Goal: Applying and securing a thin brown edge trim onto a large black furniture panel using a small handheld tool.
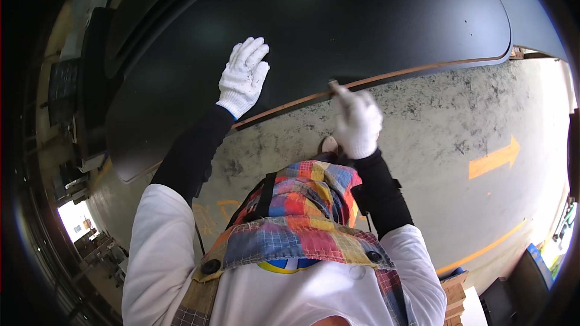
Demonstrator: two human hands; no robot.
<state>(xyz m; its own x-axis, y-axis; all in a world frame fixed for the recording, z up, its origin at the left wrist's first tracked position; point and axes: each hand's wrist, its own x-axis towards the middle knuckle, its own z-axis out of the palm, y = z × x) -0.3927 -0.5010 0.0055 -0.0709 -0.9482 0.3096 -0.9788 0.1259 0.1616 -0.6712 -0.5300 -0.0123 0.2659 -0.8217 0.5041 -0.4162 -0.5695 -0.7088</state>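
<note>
A large black panel (pixel 374 12) with rounded corners and a brown bare edge lies in front of me. My left hand (pixel 243 75), in a white knit glove, rests on its top with the fingers stretched out. At the near edge is my right hand (pixel 359 118), also gloved and smeared by motion. Its fingers are closed round a small tool (pixel 333 86), whose tip meets the brown edge. Blur hides what kind of tool it is.
Grey floor (pixel 417 121) with dark scuffs runs below the panel, marked by an orange arrow (pixel 495 158) on the right. Another dark panel (pixel 130 36) shows at the far left. Stacked brown cardboard (pixel 454 296) stands at the lower right. My plaid apron (pixel 290 235) hangs in front.
</note>
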